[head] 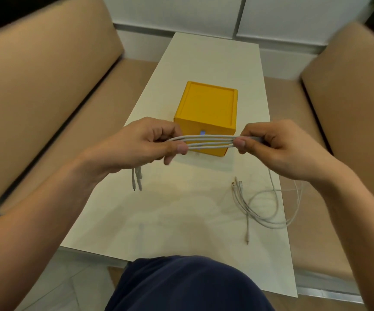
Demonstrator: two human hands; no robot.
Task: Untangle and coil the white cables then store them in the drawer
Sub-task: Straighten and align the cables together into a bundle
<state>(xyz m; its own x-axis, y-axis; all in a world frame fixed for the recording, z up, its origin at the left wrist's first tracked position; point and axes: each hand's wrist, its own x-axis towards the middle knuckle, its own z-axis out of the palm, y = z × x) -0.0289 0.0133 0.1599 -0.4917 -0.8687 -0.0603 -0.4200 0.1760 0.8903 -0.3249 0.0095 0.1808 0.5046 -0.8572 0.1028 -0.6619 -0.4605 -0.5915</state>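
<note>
left fingers (181,149), right fingers (241,144) both pinch cable (210,140) loops between them — keep lengths even, tension light, no twists.

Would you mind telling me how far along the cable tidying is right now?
Partly done: one white cable bundle is folded into parallel strands, pinched between the left hand and right hand. The loose cables on the table are uncoiled, and the yellow drawer box looks closed, so coiling and storing remain.

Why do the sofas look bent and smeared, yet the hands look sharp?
Head view: the wide-angle lens bows the sofas, and blur smears the frame's edges; the white cables gripped by left hand and right hand sit centre, fairly sharp.
</note>
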